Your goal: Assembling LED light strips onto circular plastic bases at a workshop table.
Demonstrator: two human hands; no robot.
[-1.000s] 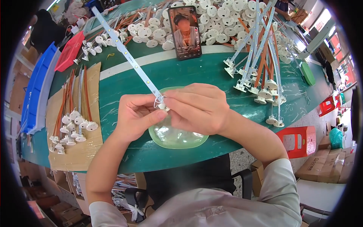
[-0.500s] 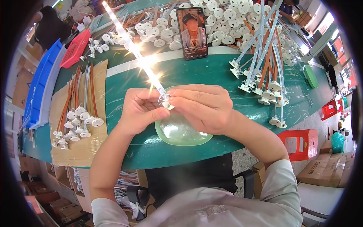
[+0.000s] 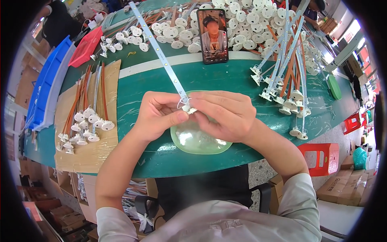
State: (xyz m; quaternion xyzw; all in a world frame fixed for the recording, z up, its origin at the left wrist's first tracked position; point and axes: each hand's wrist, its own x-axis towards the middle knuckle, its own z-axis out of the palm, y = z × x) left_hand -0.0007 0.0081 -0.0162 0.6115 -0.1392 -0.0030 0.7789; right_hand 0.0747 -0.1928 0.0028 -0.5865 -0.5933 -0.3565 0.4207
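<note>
Between my two hands is an LED light strip [image 3: 160, 54], a long pale bar dotted with small LEDs. It is unlit and slants up and to the left from a white end piece with thin wires. My left hand [image 3: 161, 113] is closed on that end piece, thumb on its near side. From the other side my right hand [image 3: 225, 113] pinches the same end with thumb and fingers. Directly beneath them rests a pale green bowl [image 3: 201, 150] with something shiny and clear in it; its far part is hidden by my hands.
Several strips with white round ends lie on cardboard [image 3: 72, 159] at left, near a blue tray [image 3: 50, 84] and a red basket [image 3: 85, 47]. A phone [image 3: 213, 37] stands before heaped white discs [image 3: 242, 40]. More strips [image 3: 284, 52] lean together at right. People are at the far edges.
The LED strip was brightly lit and is now dark. Both hands hold the same grip. The whole view has shifted slightly.
</note>
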